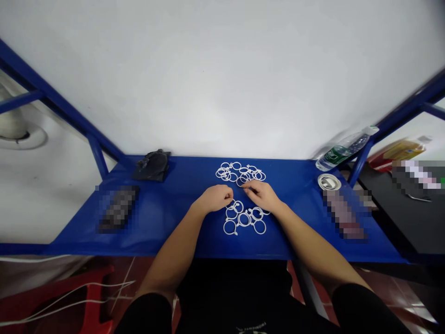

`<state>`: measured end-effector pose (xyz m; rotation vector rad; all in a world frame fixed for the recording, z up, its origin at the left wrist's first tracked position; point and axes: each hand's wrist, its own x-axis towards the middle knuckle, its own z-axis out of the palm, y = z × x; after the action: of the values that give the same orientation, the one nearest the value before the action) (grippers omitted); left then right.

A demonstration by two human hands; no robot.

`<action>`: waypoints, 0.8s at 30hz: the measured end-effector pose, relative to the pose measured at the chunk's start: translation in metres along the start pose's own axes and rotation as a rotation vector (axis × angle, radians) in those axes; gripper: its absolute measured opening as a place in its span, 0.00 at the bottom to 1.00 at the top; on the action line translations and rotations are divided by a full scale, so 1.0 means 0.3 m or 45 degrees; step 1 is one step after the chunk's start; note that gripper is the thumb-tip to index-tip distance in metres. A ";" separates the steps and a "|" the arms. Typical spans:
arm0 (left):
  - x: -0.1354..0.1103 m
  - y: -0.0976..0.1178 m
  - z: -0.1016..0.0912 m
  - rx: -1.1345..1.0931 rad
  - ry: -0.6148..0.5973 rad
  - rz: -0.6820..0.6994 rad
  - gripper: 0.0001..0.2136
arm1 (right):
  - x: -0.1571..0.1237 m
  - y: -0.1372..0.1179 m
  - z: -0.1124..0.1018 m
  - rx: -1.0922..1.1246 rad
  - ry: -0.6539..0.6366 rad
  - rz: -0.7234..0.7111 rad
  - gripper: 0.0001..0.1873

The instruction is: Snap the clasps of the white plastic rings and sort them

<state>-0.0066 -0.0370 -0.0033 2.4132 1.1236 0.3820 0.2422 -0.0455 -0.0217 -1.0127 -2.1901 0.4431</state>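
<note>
White curtain rings with small eyelets lie in two loose groups on the blue table [187, 236]. The far group [232, 177] is by the wall, and the near group [230, 227] lies closer to my body. My left hand [215, 198] is closed, its fingertips curled above the left edge of the near group; what is inside the fingers is hidden. With thumb and fingers together, my right hand [261, 194] pinches the rim of a white curtain ring [238, 184] at the front of the far group. Several rings overlap each other.
A dark plastic bag [152, 166] and a blurred dark object [119, 208] are on the left. At right stand a leaning water bottle [339, 150], a white roll [328, 182] and a blurred pinkish object [344, 214]. Blue frame bars [99, 155] flank the table.
</note>
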 end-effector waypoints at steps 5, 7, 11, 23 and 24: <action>0.008 0.023 -0.011 -0.047 0.351 -0.062 0.05 | 0.003 -0.010 -0.002 0.032 -0.081 0.023 0.12; 0.010 0.037 -0.013 -0.065 0.419 -0.066 0.05 | 0.006 -0.014 -0.002 0.039 -0.112 0.035 0.13; 0.012 0.054 -0.006 -0.071 0.398 -0.025 0.05 | 0.007 -0.020 0.003 0.036 -0.227 0.036 0.15; 0.011 0.045 0.023 -0.030 0.326 0.209 0.12 | 0.008 -0.022 -0.013 0.086 -0.171 0.025 0.09; 0.010 0.045 0.016 -0.036 0.340 0.195 0.13 | 0.008 -0.023 -0.014 0.073 -0.163 0.018 0.07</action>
<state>0.0061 -0.0436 -0.0005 2.4829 1.0336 0.7841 0.2404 -0.0479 -0.0138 -0.9938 -2.2705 0.5890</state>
